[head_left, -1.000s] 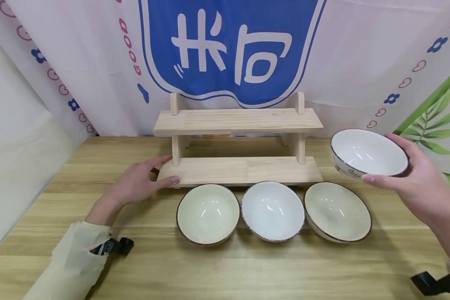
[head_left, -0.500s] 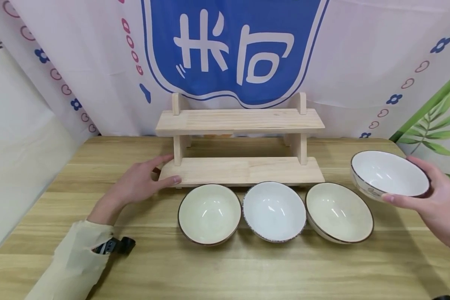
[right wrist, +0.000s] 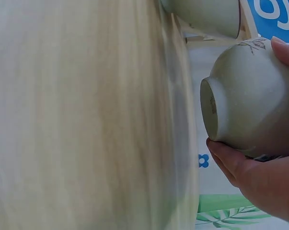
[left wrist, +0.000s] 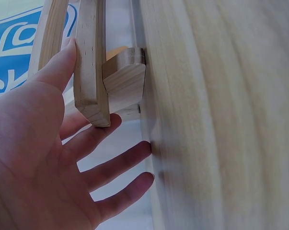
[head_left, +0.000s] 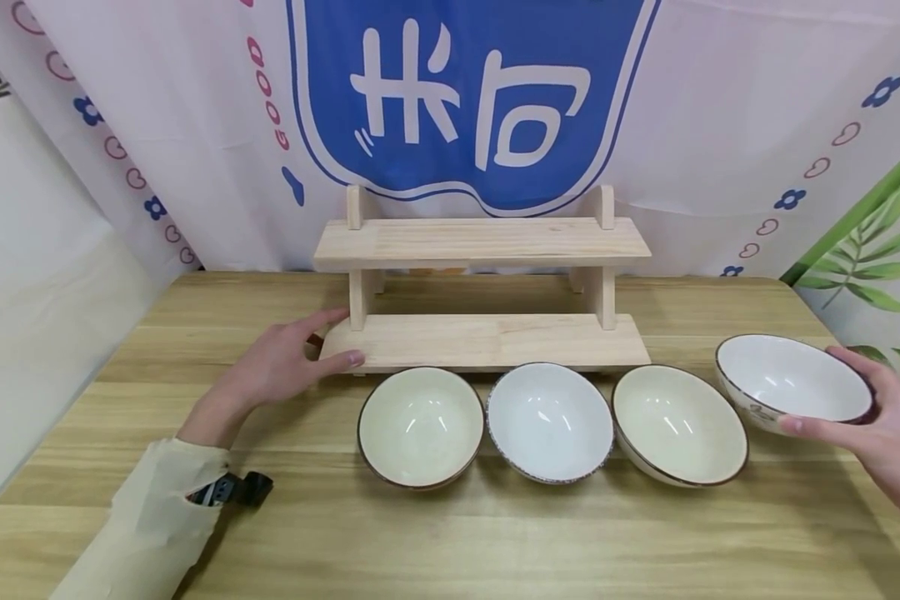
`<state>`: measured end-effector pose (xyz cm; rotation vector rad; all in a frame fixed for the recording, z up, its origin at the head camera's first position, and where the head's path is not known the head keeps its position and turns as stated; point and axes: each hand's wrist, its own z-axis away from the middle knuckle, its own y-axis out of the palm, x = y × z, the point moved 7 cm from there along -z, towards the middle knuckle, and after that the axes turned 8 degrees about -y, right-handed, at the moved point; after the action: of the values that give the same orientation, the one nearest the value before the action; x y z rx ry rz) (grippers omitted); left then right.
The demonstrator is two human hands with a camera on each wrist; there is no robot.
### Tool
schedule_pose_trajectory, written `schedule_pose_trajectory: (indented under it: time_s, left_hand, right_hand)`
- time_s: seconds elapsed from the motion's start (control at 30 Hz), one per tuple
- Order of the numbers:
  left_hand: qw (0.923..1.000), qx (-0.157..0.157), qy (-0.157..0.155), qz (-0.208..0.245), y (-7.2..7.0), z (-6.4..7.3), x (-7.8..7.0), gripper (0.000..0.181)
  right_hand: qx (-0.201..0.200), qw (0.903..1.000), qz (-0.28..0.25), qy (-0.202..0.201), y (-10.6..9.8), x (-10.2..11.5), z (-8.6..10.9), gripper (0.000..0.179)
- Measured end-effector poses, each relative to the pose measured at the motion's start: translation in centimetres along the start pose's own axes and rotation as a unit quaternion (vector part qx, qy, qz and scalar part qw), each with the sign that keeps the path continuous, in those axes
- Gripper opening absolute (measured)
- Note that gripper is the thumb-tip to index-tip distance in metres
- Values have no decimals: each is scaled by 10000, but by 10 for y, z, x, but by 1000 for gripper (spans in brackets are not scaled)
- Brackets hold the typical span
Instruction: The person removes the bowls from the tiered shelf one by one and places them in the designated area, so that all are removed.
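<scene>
My right hand (head_left: pixel 892 446) grips a white bowl (head_left: pixel 791 379) with a dark rim at the right, thumb on the near side and fingers behind. In the right wrist view, the bowl's foot (right wrist: pixel 210 110) shows a gap above the table. My left hand (head_left: pixel 281 367) holds the left end of a two-tier wooden shelf (head_left: pixel 487 342), thumb over the lower board. The left wrist view shows this board end between thumb and fingers, with the other fingers (left wrist: pixel 120 165) spread out. In front of the shelf stand a cream bowl (head_left: pixel 422 429), a white speckled-rim bowl (head_left: pixel 550 423) and another cream bowl (head_left: pixel 680 427).
The shelf's upper board (head_left: pixel 483 242) stands close to a printed cloth (head_left: pixel 690 125) behind the table. Wood-grain tabletop (head_left: pixel 495 542) stretches in front of the bowls. A dark wrist camera (head_left: pixel 232 490) sits on the left sleeve (head_left: pixel 157 508).
My right hand has carried the white bowl right and down, beside the right cream bowl. The left hand keeps its place on the shelf. The view has shifted slightly.
</scene>
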<state>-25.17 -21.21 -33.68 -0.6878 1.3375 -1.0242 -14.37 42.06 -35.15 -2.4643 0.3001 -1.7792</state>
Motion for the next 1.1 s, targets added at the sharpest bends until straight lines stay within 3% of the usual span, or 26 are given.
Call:
schedule_pose_trajectory:
  time_s: [0.2,0.37,0.53,0.87,0.97,1.1]
  left_hand:
    - [10000,18,14,34,1,0,0,94]
    - [10000,47,-17,31,1,-1,1,95]
    - [10000,58,-34,28,2,-2,2,96]
    - [10000,86,0,-4,3,-3,0,96]
    - [10000,81,12,-36,3,-3,-2,96]
    - [9998,37,-5,-172,1,-1,-2,99]
  right_hand:
    - [179,9914,1263,279,-2,-6,3,83]
    - [291,9861,1585,395,-1,-8,5,78]
    - [443,9767,2077,293,-3,-10,6,86]
    - [726,9736,2163,-116,-3,-4,10,100]
    - [815,9638,2537,4,-3,-1,9,98]
    - [753,9520,2956,267,-7,-1,1,109]
